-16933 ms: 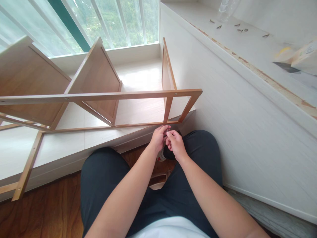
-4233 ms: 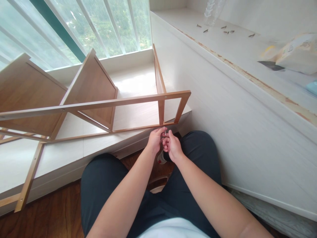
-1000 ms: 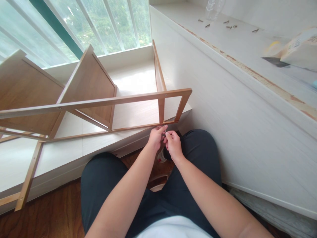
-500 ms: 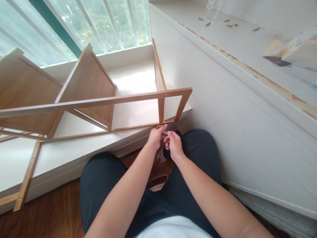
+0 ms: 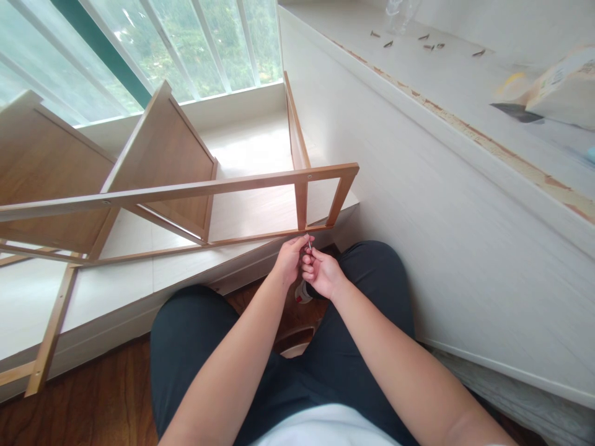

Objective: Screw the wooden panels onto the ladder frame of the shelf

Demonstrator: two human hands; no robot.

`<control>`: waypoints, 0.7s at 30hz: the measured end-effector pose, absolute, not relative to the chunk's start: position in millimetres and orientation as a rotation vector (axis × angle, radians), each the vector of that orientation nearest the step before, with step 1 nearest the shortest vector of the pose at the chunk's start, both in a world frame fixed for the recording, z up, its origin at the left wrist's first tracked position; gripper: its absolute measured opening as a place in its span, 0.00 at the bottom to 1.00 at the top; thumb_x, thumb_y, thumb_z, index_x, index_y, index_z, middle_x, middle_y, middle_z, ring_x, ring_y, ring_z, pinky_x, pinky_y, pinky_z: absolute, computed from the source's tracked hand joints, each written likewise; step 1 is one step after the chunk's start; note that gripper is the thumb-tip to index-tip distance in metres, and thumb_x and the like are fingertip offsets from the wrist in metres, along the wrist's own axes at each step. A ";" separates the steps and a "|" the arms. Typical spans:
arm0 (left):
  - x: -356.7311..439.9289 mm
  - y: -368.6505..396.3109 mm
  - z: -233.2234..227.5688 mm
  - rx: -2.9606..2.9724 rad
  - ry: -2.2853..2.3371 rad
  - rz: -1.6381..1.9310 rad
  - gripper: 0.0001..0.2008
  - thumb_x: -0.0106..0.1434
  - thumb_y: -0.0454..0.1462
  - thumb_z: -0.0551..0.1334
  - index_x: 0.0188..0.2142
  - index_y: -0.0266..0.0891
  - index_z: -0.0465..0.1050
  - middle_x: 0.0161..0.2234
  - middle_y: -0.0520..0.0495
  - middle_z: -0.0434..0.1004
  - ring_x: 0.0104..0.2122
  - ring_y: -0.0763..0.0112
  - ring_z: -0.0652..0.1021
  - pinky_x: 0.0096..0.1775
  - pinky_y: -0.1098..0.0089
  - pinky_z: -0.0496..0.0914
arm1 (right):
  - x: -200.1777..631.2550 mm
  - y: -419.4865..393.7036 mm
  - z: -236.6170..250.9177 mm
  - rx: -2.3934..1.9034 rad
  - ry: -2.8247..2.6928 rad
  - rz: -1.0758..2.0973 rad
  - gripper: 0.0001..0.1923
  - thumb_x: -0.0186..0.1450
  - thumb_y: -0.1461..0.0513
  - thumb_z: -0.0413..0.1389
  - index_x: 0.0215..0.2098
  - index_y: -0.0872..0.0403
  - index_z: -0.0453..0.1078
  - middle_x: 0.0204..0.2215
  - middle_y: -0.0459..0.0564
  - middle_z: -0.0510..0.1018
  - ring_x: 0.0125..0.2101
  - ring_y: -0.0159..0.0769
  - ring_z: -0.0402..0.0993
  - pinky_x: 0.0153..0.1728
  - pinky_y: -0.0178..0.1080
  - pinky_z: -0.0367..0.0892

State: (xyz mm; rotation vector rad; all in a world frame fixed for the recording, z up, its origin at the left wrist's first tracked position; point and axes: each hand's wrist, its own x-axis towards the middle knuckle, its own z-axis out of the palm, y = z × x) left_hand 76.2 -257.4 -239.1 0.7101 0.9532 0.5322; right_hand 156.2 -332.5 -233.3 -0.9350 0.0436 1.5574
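Note:
A wooden shelf frame (image 5: 242, 186) lies on its side on the pale window ledge. Just below its lower rail, near the right end, my two hands meet. A small, thin metal rod that looks like a hex key (image 5: 310, 245) shows between them. My right hand (image 5: 323, 272) pinches the rod between thumb and fingers, with the other fingers curled in. My left hand (image 5: 290, 257) is closed at the rail's underside, its fingertips beside the rod's upper end. What the left fingertips grip is hidden.
Several screws (image 5: 428, 47) lie on the white counter (image 5: 418, 74) to the right, beside a clear plastic bottle (image 5: 400, 13) and a plastic packet (image 5: 564, 90). The counter's white side wall closes off the right. Wooden panels (image 5: 160, 142) lean within the frame. My knees flank my hands.
My right hand has turned and shifted slightly left, closer to my left hand. The metal rod now stands at a steeper angle. The shelf frame stays put.

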 end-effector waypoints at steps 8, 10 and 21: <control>74.0 -260.9 -242.8 0.744 0.934 0.545 0.18 0.53 0.45 0.73 0.38 0.35 0.78 0.23 0.54 0.70 0.14 0.80 0.65 0.15 0.75 0.60 | 153.1 -333.5 -235.6 -0.985 0.063 1.533 0.12 0.67 0.54 0.55 0.32 0.53 0.66 0.17 0.40 0.66 0.14 0.26 0.53 0.14 0.30 0.47; 73.5 -262.8 -243.2 0.750 0.934 0.549 0.18 0.53 0.45 0.73 0.37 0.35 0.77 0.24 0.52 0.72 0.14 0.80 0.66 0.15 0.74 0.61 | 150.0 -334.0 -237.1 -1.058 0.037 1.457 0.13 0.67 0.52 0.55 0.32 0.53 0.66 0.16 0.40 0.68 0.13 0.26 0.54 0.13 0.29 0.47; 75.3 -258.4 -246.1 0.753 0.895 0.566 0.19 0.54 0.46 0.72 0.37 0.35 0.75 0.20 0.56 0.67 0.10 0.79 0.64 0.13 0.74 0.57 | 139.4 -333.8 -241.0 -1.377 -0.340 1.109 0.16 0.65 0.48 0.54 0.33 0.52 0.66 0.14 0.38 0.68 0.11 0.25 0.55 0.09 0.27 0.46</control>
